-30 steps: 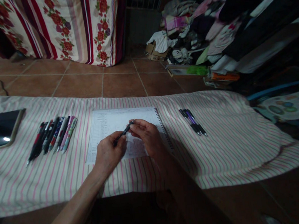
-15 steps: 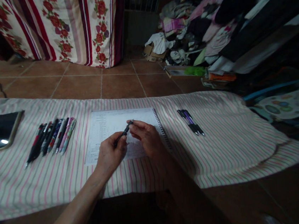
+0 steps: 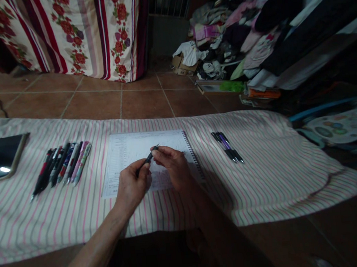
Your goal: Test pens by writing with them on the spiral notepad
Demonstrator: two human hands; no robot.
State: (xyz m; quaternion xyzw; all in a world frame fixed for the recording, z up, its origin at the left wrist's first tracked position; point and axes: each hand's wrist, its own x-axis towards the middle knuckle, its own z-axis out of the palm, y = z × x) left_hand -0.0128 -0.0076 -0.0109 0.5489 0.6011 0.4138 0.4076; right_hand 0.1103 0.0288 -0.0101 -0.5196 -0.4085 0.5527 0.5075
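Note:
A dark pen slants up to the right between my two hands, above an open spiral notebook. My left hand is closed around its lower end. The fingers of my right hand pinch it near the upper tip, which points away from me. Printed and written marks cover parts of the notebook page, too small to read. Left of the notebook, several pens lie side by side in a row. To the right, a few pens, one of them purple, lie together at a slant.
A phone lies at the left of the striped cloth covering the table. Beyond it are a tiled floor and a flowered curtain. Clothes are heaped at the back right, near a patterned chair.
My right fingers have shifted very slightly along the pen's upper end. Both hands keep hold of the pen over the notebook, and the view has tilted a little.

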